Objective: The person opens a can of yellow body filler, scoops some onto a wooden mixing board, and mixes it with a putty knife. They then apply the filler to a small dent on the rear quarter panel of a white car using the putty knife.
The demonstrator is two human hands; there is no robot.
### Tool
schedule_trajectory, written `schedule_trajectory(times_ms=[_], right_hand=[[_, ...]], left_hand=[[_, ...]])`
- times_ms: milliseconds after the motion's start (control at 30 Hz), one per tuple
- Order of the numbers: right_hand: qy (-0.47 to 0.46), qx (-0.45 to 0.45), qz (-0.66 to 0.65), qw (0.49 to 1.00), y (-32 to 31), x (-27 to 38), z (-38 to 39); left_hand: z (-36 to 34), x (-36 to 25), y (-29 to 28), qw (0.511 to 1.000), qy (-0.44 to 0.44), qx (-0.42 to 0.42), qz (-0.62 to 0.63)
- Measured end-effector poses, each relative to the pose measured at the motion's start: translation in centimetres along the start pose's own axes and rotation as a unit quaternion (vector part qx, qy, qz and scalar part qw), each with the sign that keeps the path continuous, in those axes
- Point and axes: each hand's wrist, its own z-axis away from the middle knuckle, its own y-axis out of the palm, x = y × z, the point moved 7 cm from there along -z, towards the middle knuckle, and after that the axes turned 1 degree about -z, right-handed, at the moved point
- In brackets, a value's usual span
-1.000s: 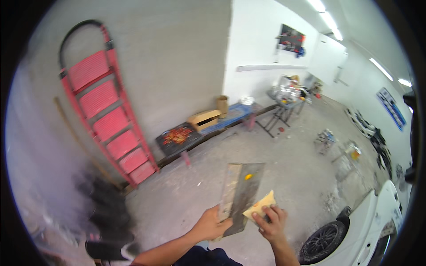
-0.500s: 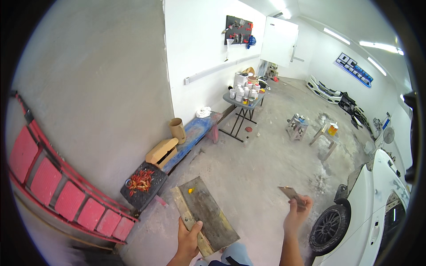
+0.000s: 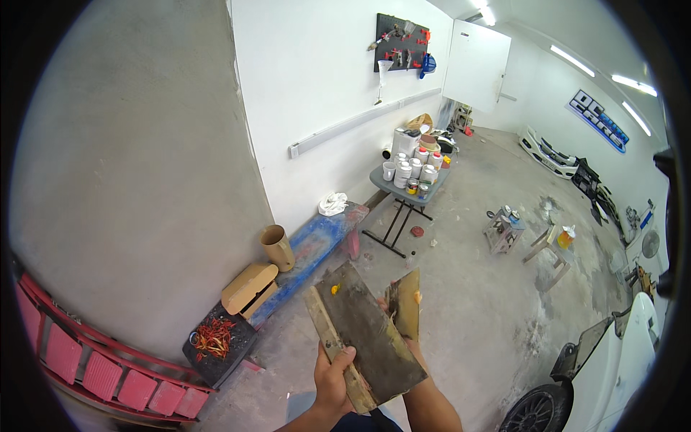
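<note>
My left hand (image 3: 333,374) is closed on the wooden edge strip of a flat grey mixing board (image 3: 363,327), thumb on top. A small yellow dab of paste (image 3: 335,289) sits near the board's far left corner. Just beyond the board's right edge stands a putty spreader (image 3: 409,306), its blade yellowish, with a pale orange smear on its right edge. My right hand (image 3: 415,351) grips the spreader from behind the board, which hides most of the hand; only some fingertips and the wrist show.
A blue-stained bench (image 3: 306,229) along the wall carries a cardboard box (image 3: 248,288), a brown tube and a white cloth. Beyond it, a folding table (image 3: 381,180) is crowded with cans and bottles. Two small stools (image 3: 505,234) stand right of centre; a white car (image 3: 612,374) is at lower right.
My right hand has moved left with the spreader, from well apart to behind the board's right edge. The board has shifted right and slightly up, and the view has turned a little left.
</note>
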Motion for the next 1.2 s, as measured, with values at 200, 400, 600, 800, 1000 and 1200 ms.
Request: schedule_trajectory(times_ms=[200, 400, 600, 800, 1000, 1200], right_hand=[[-0.037, 0.035, 0.119, 0.992, 0.1, 4.6, -13.2], [0.027, -0.013, 0.19, 0.981, -3.1, 11.2, -25.2], [0.005, 0.002, 0.198, 0.98, -7.3, 23.1, -31.7], [-0.34, -0.275, 0.26, 0.861, -11.3, 39.0, -34.1], [-0.336, -0.107, 0.147, 0.924, -10.1, 46.4, -40.2], [-0.378, 0.091, 0.266, 0.882, -8.4, 54.9, -41.1]], left_hand=[[-14.9, 1.3, 4.2, 1.0, -0.014, -0.011, -0.016], [-32.4, 1.7, 10.3, 0.998, -0.06, 0.028, 0.013], [-46.9, 1.5, 18.6, 0.992, -0.045, 0.118, -0.014], [-55.7, 8.9, 25.5, 0.964, -0.126, 0.234, -0.017], [-61.4, 17.7, 33.4, 0.947, -0.116, 0.287, -0.09], [-67.9, 23.3, 41.7, 0.941, 0.042, 0.275, -0.192]])
